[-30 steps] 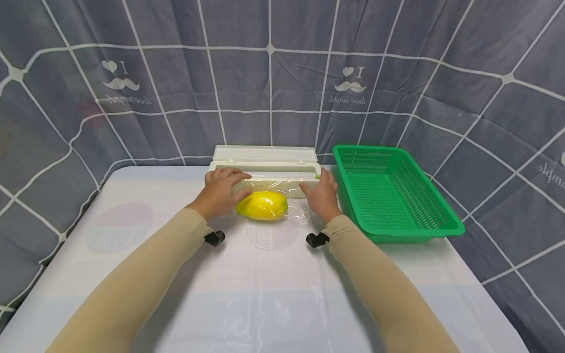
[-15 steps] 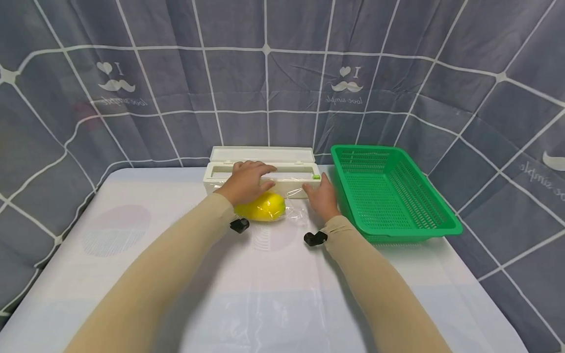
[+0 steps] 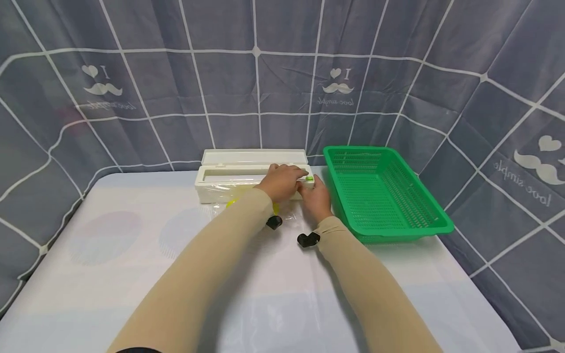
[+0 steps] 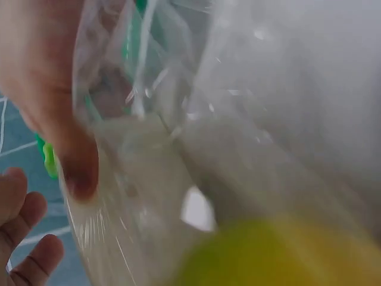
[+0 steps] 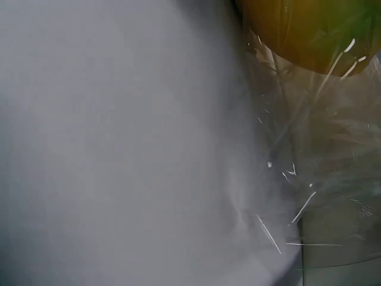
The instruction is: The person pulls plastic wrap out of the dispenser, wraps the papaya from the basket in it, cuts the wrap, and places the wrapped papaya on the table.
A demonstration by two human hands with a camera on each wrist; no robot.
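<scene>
A white cling film dispenser (image 3: 212, 191) stands at the back of the table, lid raised. Clear cling film (image 4: 238, 131) runs from it over a yellow fruit (image 4: 256, 262) with a green tinge, mostly hidden behind the left forearm in the head view. My left hand (image 3: 282, 182) reaches across the dispenser, its fingertips right by the green slider (image 3: 310, 178) at the right end. That same right end is in the grip of my right hand (image 3: 316, 200), thumb against the front face and fingers round the side. Neither hand shows in the right wrist view.
To the right of the dispenser is a green perforated basket (image 3: 441, 230). A white patterned cloth covers the table (image 3: 265, 294). Behind and at the sides hangs a grey checked curtain (image 3: 220, 83).
My left hand has moved from the dispenser's left side rightward along it to the slider. The right hand has stayed at the right end. The view has shifted slightly right.
</scene>
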